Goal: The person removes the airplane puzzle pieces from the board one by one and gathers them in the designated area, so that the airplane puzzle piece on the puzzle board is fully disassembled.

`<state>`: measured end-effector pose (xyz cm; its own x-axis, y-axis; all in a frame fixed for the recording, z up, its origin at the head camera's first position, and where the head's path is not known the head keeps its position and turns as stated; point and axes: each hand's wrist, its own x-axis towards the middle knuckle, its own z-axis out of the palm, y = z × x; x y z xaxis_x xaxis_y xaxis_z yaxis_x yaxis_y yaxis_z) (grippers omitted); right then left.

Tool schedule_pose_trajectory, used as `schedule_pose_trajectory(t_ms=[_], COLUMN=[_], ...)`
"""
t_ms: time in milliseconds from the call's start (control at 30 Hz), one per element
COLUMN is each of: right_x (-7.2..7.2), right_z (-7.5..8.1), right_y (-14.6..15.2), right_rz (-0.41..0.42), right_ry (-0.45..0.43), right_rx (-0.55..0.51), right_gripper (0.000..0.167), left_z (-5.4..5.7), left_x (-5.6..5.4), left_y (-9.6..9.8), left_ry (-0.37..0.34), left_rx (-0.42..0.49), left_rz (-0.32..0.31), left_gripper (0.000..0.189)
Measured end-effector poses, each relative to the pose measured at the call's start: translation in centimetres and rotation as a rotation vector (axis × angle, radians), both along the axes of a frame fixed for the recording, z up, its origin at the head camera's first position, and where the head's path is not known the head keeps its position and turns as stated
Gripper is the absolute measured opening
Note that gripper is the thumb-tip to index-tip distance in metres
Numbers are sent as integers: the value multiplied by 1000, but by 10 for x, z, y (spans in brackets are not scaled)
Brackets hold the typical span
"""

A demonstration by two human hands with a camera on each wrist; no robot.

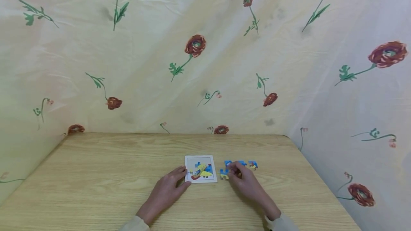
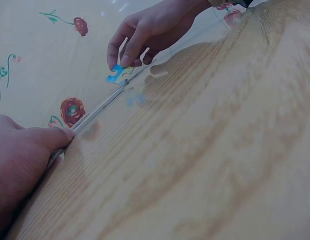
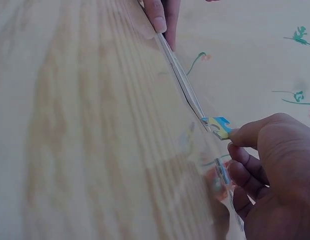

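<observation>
A square puzzle board (image 1: 215, 180) with a pale frame lies on the table, with a partly assembled yellow airplane picture (image 1: 202, 173) inside. My left hand (image 1: 168, 188) holds its lower left corner, thumb at the near edge and fingers along the left side; in the left wrist view the thumb (image 2: 52, 137) rests at the board's edge. Just right of the board, my right hand (image 1: 245, 181) pinches a blue and yellow puzzle piece (image 3: 221, 128) between thumb and fingers. The piece is tilted, close to the board's right edge. The left wrist view also shows this piece (image 2: 116, 75).
Several loose puzzle pieces lie beyond the right hand, among them a blue one (image 1: 228, 163) and a blue, yellow and red one (image 1: 253, 165). Wood-grain table (image 1: 112, 174) surrounds the board. A flower-printed cloth (image 1: 144, 63) hangs behind and along the sides.
</observation>
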<state>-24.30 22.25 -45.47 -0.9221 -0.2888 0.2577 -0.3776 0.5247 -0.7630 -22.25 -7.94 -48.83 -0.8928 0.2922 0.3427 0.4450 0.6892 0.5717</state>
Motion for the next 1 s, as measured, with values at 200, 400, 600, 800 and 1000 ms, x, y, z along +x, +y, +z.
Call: schedule_pose_trajectory(t_ms=[200,400,600,800,1000], right_x=[3,4,6,7,6], right_z=[-1,-1,-1,-1,0], right_y=[6,11,14,17,20], right_rz=[7,-24,-59,-79,-67], right_ry=[26,-4,0,-12,-42], right_rx=[-3,7,13,19,22], right_gripper=[14,15,16,17,15], left_z=[-1,-1,0,1,3], left_x=[-1,-1,0,0,1], left_y=[0,0,0,0,0], left_ry=[2,6,1,3,-6], left_rx=[0,9,8,12,15], left_rz=[1,5,11,12,9], left_gripper=[47,46,46,48,48])
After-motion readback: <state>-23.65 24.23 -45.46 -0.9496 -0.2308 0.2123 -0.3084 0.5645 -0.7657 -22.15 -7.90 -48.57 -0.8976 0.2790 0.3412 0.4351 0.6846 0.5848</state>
